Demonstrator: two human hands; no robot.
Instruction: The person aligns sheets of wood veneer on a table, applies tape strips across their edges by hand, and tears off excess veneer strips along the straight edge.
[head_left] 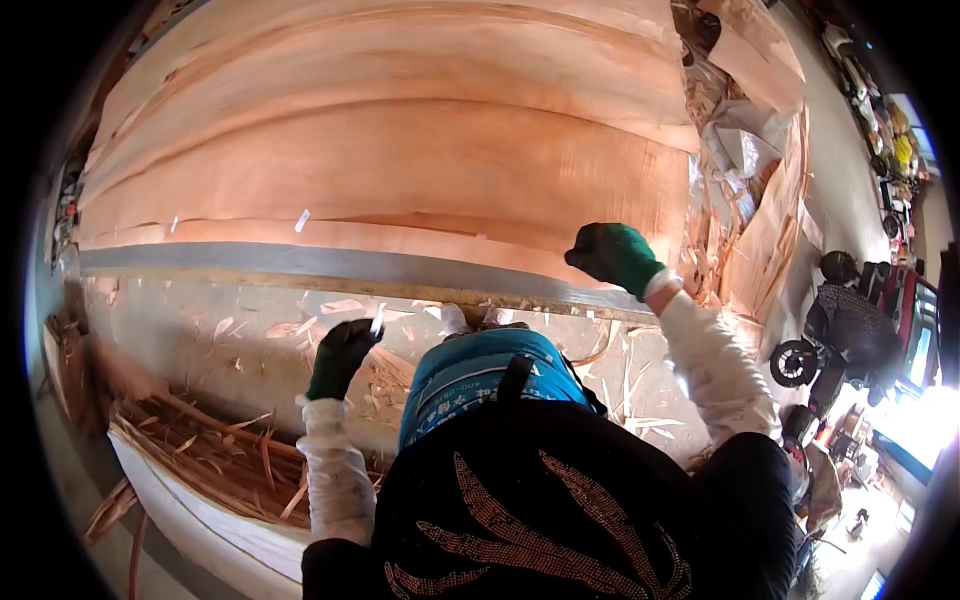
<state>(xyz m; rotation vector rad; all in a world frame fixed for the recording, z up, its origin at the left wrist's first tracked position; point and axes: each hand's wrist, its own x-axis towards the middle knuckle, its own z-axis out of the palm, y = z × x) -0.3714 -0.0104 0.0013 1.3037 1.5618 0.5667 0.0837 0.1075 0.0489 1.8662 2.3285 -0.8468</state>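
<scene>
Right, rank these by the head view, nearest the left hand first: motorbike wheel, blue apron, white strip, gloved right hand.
1. White strip: at the fingertips of the left hand.
2. Blue apron: just right of that hand.
3. Gloved right hand: farther right, past the apron.
4. Motorbike wheel: far right.

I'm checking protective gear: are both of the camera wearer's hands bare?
No, the left hand and right hand are both covered by green-and-black gloves.
</scene>
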